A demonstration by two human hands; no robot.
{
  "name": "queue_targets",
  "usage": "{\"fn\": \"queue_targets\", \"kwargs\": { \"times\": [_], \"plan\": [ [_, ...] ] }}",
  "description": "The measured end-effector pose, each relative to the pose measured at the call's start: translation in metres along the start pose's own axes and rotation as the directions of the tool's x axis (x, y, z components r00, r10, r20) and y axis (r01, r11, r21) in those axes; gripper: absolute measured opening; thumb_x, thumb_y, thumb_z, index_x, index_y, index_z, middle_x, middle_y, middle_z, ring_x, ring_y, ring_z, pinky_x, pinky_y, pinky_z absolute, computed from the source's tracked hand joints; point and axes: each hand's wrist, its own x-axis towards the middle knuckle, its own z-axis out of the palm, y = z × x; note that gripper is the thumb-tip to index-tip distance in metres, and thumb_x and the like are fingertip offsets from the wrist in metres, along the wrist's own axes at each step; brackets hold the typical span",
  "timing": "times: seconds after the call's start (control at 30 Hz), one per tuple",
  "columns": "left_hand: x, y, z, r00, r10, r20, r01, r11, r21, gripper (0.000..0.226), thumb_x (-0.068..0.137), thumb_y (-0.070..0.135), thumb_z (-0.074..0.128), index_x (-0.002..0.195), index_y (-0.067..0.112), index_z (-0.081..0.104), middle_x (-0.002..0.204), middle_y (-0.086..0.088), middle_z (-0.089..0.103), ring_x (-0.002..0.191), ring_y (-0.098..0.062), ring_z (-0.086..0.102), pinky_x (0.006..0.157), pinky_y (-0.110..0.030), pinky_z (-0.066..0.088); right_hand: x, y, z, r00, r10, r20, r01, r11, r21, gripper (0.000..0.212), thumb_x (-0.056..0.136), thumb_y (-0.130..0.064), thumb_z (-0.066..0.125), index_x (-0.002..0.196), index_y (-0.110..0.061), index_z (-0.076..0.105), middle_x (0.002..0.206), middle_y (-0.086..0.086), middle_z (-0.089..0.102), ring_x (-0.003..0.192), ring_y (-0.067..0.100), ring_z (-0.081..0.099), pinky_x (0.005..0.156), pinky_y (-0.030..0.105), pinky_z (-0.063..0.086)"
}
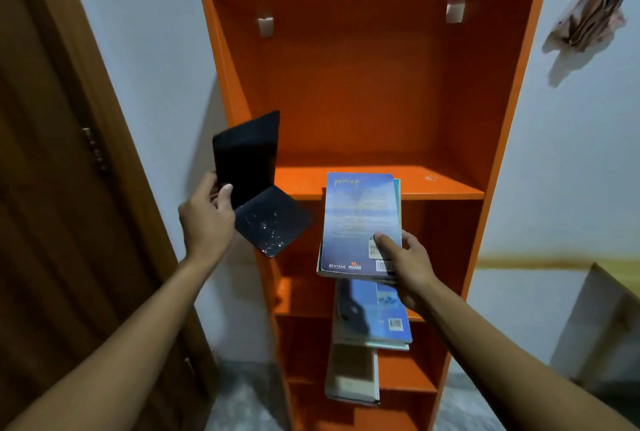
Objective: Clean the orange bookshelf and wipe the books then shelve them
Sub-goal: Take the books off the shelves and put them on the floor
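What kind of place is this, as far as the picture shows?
Probably a room in a home: a tall orange wooden bookshelf stands against a plain white wall, beside a brown wooden door. A crumpled pinkish cloth hangs on the wall.

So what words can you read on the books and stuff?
"peminpi", or close to it: yellow title atop the blue paperback book in the right hand.
"BENTANG": bottom left of that cover.
"mizan": beside it, under an orange logo.
Small body text and barcode numbers there: too blurred.
Lower light-blue book: barcode unreadable.
Dark folding bookend, left hand: no text.
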Motion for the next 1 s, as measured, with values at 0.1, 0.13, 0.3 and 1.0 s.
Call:
{"fn": "queue_targets", "kwargs": {
  "times": [0.1,0.13,0.3,1.0],
  "plan": [
    [-0.038,-0.011,-0.035,0.997,-0.075,-0.005,0.075,0.996,0.038,0.011,0.099,0.009,0.058,0.106,0.002,0.064,0.091,-0.002,0.064,0.077,-0.009,0.061,0.062,-0.002,0.041,-0.021,0.032,0.004,0.999,0.006,0.042,-0.005,1.000,-0.025,0.036,0.091,-0.018,0.070,0.122,-0.013,0.052,0.103,0.016,0.072,0.077,0.030,0.073,0.062,0.045,0.061],
    [-0.052,-0.018,-0.046,0.995,-0.101,-0.004,0.101,0.994,0.048,0.009,0.099,0.008,0.058,0.104,0.002,0.063,0.088,-0.005,0.063,0.072,-0.004,0.058,0.060,-0.001,0.041,-0.029,0.045,0.004,0.998,0.019,0.053,-0.017,0.999,-0.039,0.038,0.089,-0.021,0.072,0.121,-0.015,0.053,0.103,0.016,0.072,0.080,0.033,0.073,0.067,0.052,0.061],
    [-0.129,-0.086,-0.082,0.945,-0.323,0.056,0.315,0.942,0.117,0.012,0.100,0.012,0.055,0.110,0.009,0.061,0.103,-0.008,0.067,0.099,-0.023,0.067,0.080,-0.026,0.057,-0.058,0.117,0.001,0.980,0.169,0.103,-0.161,0.984,-0.080,0.026,0.090,-0.018,0.071,0.112,-0.016,0.058,0.097,0.017,0.075,0.076,0.030,0.074,0.064,0.043,0.061],
    [-0.574,-0.397,-0.029,0.610,-0.765,0.207,0.625,0.625,0.467,0.023,0.097,-0.002,0.057,0.118,-0.007,0.060,0.109,-0.025,0.068,0.101,-0.041,0.066,0.084,-0.022,0.043,-0.121,0.612,-0.063,0.687,0.693,-0.218,-0.726,0.660,-0.191,0.019,0.089,-0.019,0.073,0.099,-0.017,0.058,0.096,0.021,0.071,0.077,0.035,0.067,0.074,0.059,0.056]
  ]
}}
